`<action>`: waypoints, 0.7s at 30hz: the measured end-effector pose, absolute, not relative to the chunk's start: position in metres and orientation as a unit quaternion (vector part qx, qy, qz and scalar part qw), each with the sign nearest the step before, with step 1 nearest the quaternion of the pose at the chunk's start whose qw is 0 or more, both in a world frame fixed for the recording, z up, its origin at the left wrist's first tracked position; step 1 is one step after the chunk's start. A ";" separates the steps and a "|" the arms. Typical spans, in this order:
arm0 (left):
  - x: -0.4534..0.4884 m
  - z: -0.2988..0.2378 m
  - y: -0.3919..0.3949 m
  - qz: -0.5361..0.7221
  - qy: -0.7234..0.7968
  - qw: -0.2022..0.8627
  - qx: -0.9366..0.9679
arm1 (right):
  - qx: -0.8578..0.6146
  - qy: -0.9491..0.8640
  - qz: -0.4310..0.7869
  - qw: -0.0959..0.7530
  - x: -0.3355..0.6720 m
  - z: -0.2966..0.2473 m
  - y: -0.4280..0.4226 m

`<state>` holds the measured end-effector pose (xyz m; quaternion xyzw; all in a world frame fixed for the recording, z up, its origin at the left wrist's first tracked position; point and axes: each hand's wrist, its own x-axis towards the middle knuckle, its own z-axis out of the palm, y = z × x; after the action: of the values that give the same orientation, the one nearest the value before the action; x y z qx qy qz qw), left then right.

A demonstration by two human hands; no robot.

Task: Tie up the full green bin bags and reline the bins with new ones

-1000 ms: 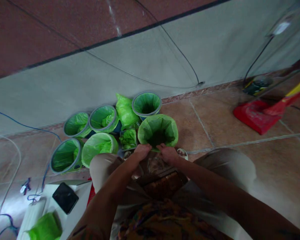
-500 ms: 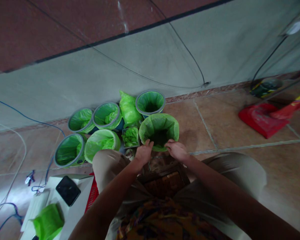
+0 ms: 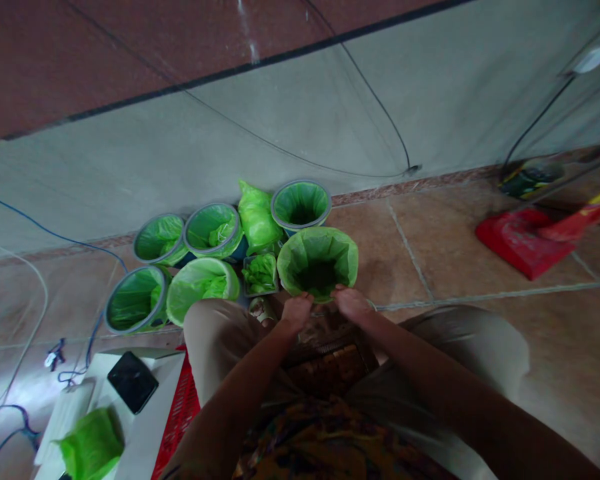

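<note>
Between my knees stands a bin lined with a green bin bag (image 3: 317,257), the bag folded outward over the rim. My left hand (image 3: 297,311) grips the bag at the near left part of the rim, fingers closed on its edge. A short way to the right, my right hand (image 3: 351,301) pinches the same edge. The inside of the bag is dark toward the bottom. Just behind it is another lined bin with a grey rim (image 3: 301,205). A small square basket holding green bags (image 3: 260,273) sits left of the bin.
More lined bins (image 3: 213,230) and a full green bag (image 3: 260,220) line the wall at left. A white box top (image 3: 145,427) carries a black phone (image 3: 133,382) and a folded green bag (image 3: 91,443). A red dustpan (image 3: 525,240) lies right; cables cross the left floor.
My left hand has slid slightly right and down along the near rim, closer to my right hand. The right hand has dropped a little. The view has shifted slightly.
</note>
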<state>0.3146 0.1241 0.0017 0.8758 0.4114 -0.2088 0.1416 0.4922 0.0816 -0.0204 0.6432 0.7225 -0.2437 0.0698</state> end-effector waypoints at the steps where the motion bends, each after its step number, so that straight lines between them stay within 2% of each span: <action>1: 0.315 0.001 0.125 -0.212 0.411 0.143 0.875 | 0.644 0.722 -0.244 0.071 0.492 -0.022 0.082; 12: 0.303 -0.001 0.137 -0.214 0.379 0.140 0.890 | 0.623 0.736 -0.254 0.078 0.474 -0.004 0.065; 18: 0.291 0.005 0.157 -0.207 0.389 0.127 0.889 | 0.607 0.751 -0.260 -0.016 0.468 0.021 0.064; 21: 0.284 0.014 0.153 -0.191 0.386 0.119 0.895 | 0.644 0.719 -0.260 -0.036 0.486 0.032 0.072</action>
<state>0.2845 0.1526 0.0140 0.8947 0.3863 -0.1906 0.1185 0.4863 0.0722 0.0316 0.6437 0.7190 -0.2595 -0.0358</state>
